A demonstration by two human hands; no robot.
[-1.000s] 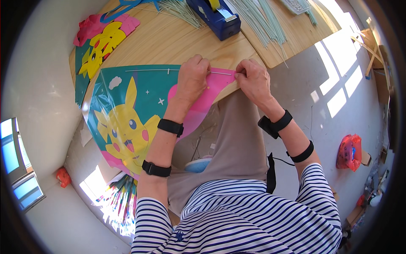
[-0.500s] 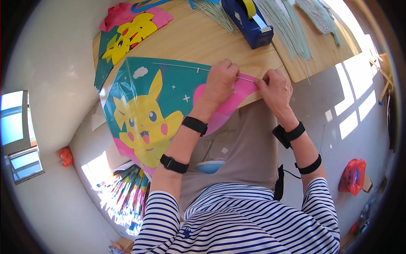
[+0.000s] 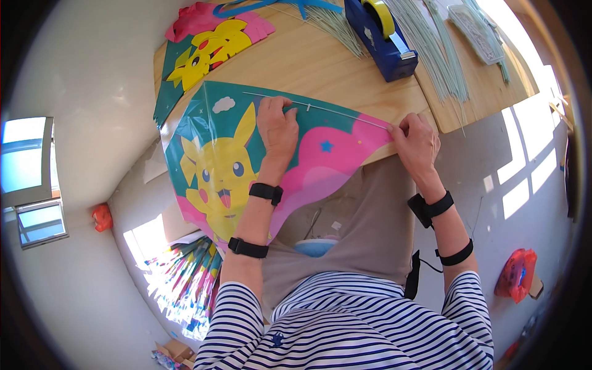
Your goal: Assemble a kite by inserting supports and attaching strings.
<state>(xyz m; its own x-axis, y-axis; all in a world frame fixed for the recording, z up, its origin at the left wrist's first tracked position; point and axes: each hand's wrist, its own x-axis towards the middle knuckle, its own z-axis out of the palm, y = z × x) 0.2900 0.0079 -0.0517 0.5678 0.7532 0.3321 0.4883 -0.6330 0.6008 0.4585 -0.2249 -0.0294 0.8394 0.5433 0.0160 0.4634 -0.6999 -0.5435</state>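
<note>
A thin plastic kite sheet (image 3: pixel 327 172), green and pink with a yellow cartoon figure, lies partly on the wooden table and hangs over its near edge toward my lap. Along its far edge runs a slender white rod (image 3: pixel 345 113) with a small light clip or sleeve (image 3: pixel 308 106) on it. My left hand (image 3: pixel 278 131) is closed over the rod's left part, fingertips curled at the sheet's edge. At the sheet's pointed right corner, my right hand (image 3: pixel 417 142) pinches the rod's end and the pink corner together; the fingers partly hide that end.
A blue tape dispenser (image 3: pixel 385 46) with yellow tape stands at the back. Bundles of thin pale rods (image 3: pixel 435 55) and a clear packet (image 3: pixel 476 34) lie to its right. Folded yellow, pink and green sheets (image 3: pixel 209 52) occupy the far left; a stack of colourful sheets (image 3: pixel 188 277) hangs below left.
My left hand has slid left along the far edge, uncovering the small clip and more pink sheet. My right hand stays at the right corner. The whole view has shifted slightly.
</note>
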